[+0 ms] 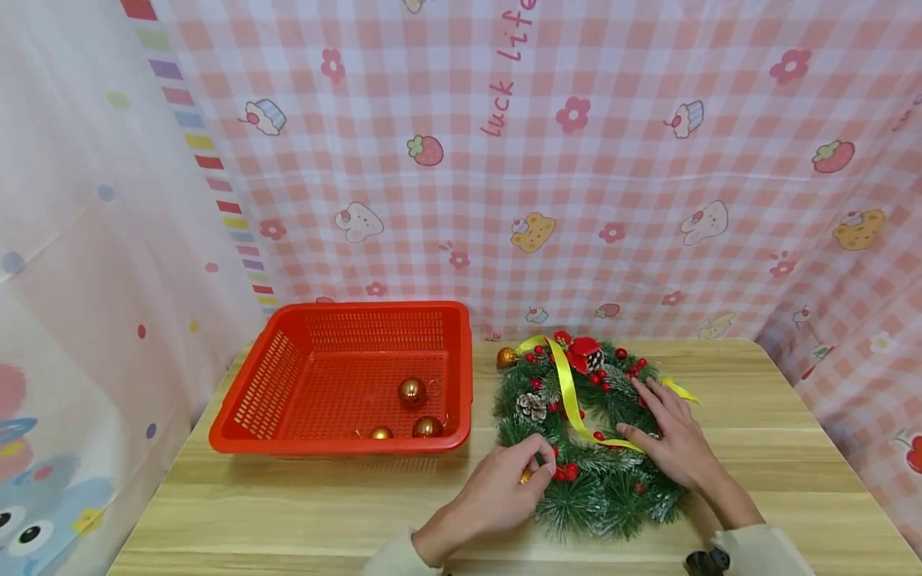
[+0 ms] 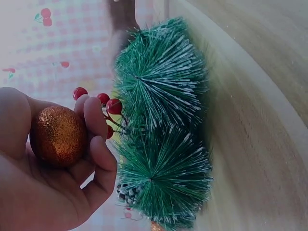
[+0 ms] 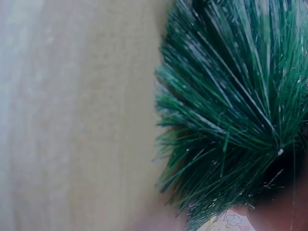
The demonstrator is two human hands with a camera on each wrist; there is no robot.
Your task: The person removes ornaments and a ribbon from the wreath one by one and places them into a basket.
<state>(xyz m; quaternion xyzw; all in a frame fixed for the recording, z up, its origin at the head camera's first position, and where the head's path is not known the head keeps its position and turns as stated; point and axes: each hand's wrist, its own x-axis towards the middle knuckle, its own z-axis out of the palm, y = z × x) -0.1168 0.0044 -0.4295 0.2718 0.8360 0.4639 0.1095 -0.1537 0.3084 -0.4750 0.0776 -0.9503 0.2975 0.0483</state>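
Nearest on the wood-grain worktop (image 1: 288, 512), the left hand (image 1: 504, 484) has its fingers curled around a glittery copper-gold ball ornament (image 2: 59, 136), beside red berries (image 1: 567, 472) on the near left of a green Christmas wreath (image 1: 605, 488). The right hand (image 1: 673, 440) rests on the wreath's right side, fingers extended and apart, gripping nothing. The wreath lies flat to the right of a red plastic basket (image 1: 334, 404) (slotted in its walls and floor). Inside the basket, three balls sit toward the near right: a small gold ball (image 1: 381, 433), a glossy copper ball (image 1: 427, 427) near the corner and another shiny copper ball (image 1: 413, 392) behind them. A yellow ribbon (image 1: 567, 388) crosses the wreath, passing a frosted pine cone (image 1: 533, 406); farther off, a glittery gold ball (image 1: 507, 358) sits at its far left edge, before a pink checked curtain (image 1: 627, 168).
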